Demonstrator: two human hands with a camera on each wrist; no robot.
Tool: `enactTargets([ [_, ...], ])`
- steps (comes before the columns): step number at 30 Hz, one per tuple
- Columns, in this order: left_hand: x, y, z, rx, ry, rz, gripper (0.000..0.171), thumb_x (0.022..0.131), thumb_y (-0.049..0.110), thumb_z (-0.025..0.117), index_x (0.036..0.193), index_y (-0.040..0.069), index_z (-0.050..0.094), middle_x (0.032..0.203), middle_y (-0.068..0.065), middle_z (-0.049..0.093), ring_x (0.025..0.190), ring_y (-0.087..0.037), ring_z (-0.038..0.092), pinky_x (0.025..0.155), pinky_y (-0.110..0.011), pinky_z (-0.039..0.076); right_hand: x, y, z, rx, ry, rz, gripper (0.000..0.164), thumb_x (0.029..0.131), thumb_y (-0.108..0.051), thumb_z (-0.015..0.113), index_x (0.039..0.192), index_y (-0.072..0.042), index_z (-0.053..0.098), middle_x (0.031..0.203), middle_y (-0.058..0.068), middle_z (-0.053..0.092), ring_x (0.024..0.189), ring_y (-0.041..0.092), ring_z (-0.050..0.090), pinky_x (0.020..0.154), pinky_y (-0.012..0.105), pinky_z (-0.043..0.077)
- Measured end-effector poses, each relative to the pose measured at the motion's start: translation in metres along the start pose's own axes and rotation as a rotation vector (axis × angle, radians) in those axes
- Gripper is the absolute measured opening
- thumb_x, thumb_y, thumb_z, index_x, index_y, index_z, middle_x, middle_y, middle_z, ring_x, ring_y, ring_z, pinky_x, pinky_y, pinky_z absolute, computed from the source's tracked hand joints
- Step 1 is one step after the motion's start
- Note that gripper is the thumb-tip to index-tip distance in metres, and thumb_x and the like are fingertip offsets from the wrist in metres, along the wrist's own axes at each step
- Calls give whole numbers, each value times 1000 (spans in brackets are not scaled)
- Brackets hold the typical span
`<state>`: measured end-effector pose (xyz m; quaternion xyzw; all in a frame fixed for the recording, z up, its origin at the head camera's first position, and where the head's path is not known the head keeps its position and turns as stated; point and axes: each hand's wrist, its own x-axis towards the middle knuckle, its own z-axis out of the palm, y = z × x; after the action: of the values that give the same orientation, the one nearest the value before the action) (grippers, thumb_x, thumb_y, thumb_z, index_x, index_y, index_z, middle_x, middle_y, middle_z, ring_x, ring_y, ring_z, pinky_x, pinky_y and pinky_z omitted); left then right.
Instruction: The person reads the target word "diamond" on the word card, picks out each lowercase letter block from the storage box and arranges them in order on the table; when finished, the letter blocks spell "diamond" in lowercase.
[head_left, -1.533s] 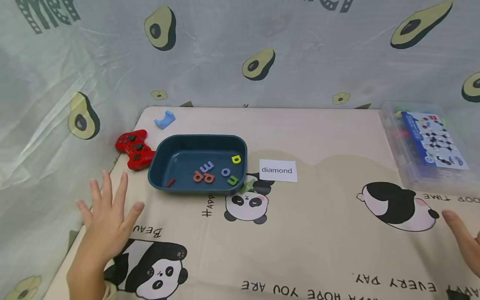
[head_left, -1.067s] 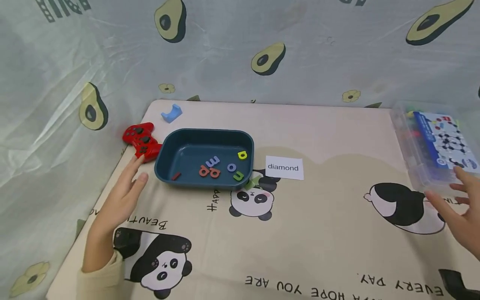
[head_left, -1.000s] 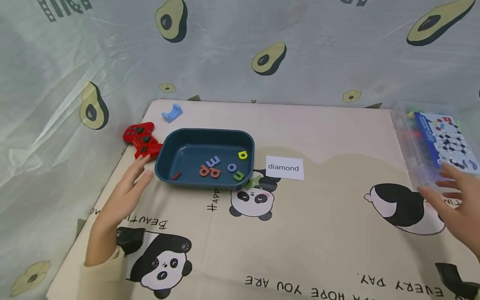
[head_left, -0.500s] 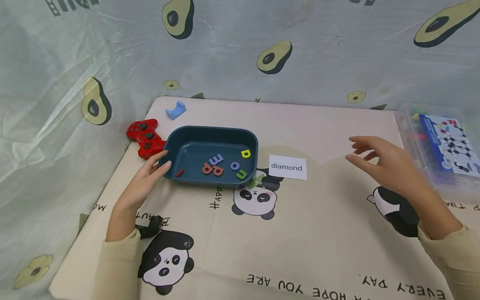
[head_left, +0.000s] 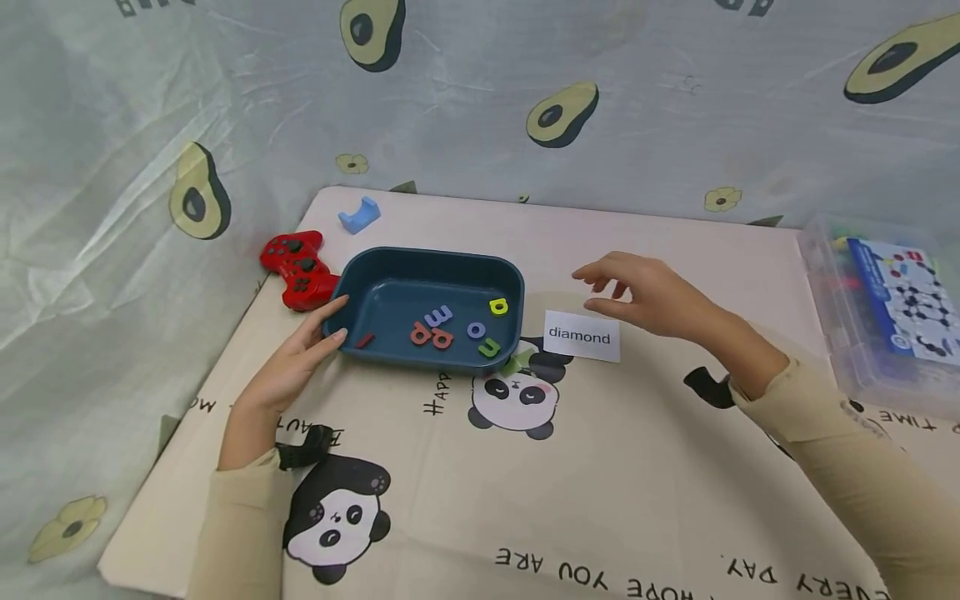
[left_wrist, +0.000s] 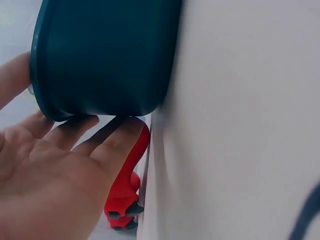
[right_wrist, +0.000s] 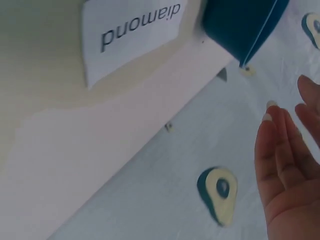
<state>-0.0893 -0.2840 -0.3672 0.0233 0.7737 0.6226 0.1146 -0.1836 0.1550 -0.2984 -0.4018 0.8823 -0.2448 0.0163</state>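
Note:
A dark teal tray [head_left: 435, 265] sits on the table with several small coloured letters inside. They include a yellow letter [head_left: 498, 307], a green letter [head_left: 489, 347], a purple ring-like letter [head_left: 476, 330] and a red bar [head_left: 365, 341]. My left hand [head_left: 283, 367] holds the tray's left end, fingers along the outer wall [left_wrist: 115, 145] and thumb at the rim. My right hand [head_left: 652, 296] hovers with loosely bent fingers and nothing in them. Below it lies a white card [head_left: 582, 337] printed "diamond", right of the tray.
A red game controller [head_left: 303, 271] lies beside the tray's left end, close to my left fingers. Behind it is a blue curved block [head_left: 360, 216]. A clear plastic box [head_left: 862, 367] with a blue-and-white booklet [head_left: 911, 298] on it stands at the right. A patterned sheet hangs behind the table.
My left hand has come forward to the tray's left end and taken hold of it. My right hand has swept left from the plastic box to above the card. The head view has shifted slightly.

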Motion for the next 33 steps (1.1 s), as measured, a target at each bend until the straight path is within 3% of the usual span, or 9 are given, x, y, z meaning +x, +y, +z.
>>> enactTargets([
  [6,2,-8,-2,-65,-19,42,58,102,17,43,151,8,14,157,-7,-6,141,-30,-10,109,-54,5,41,-8,14,14,-146,-124,31,86,-6,70,116,-6,64,107,5,62,90,20,61,75,35,52],
  [13,3,-13,-4,-82,-22,50,57,103,15,41,152,9,14,157,-6,-8,141,-29,-13,109,-53,8,77,-17,30,34,-237,-169,28,87,-7,69,114,-5,65,106,10,62,92,20,58,77,33,51],
  [19,5,-14,-6,-68,-22,62,56,102,14,41,152,10,14,157,-6,-7,141,-29,-14,109,-53,7,96,-28,46,63,-312,-164,29,88,-9,69,116,-4,65,108,11,62,94,19,58,79,31,50],
  [33,8,-17,-10,-92,-29,52,56,102,14,41,152,13,14,157,-3,-4,141,-28,-10,110,-52,7,125,-46,88,6,-462,-276,29,88,-11,68,116,-4,64,110,10,61,97,20,59,83,32,48],
])
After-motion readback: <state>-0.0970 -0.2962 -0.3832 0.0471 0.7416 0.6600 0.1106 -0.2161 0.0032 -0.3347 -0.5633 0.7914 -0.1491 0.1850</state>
